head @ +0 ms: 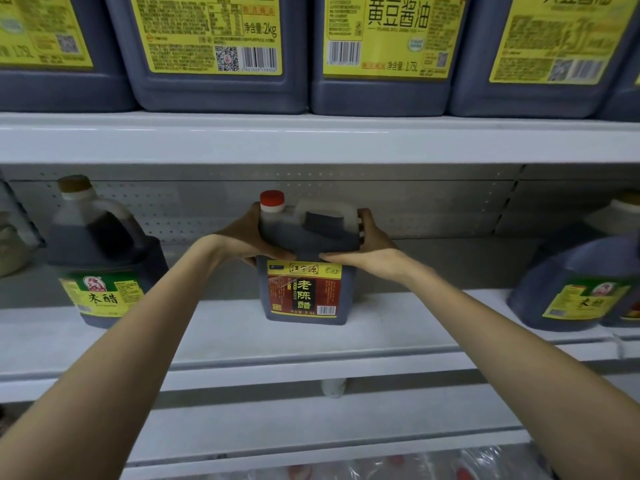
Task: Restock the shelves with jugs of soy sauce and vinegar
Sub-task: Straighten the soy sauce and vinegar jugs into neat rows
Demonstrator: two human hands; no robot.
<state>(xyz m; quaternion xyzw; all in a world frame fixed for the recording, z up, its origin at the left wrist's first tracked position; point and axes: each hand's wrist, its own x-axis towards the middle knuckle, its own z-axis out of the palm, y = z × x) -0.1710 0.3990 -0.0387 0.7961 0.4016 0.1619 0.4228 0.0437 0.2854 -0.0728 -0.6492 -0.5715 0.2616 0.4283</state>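
Jug (306, 271) near shelf (415, 317) front, left hand (247, 237), right hand (375, 245) gripping, room beside

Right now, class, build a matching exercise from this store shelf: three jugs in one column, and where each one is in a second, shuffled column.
Column 1:
1. red-capped jug
2. brown-capped jug
3. yellow-labelled jugs

Column 2:
A. on the upper shelf
B. at the left of the middle shelf, untouched
C. gripped by the left hand and right hand

Pairs: 1-C, 2-B, 3-A
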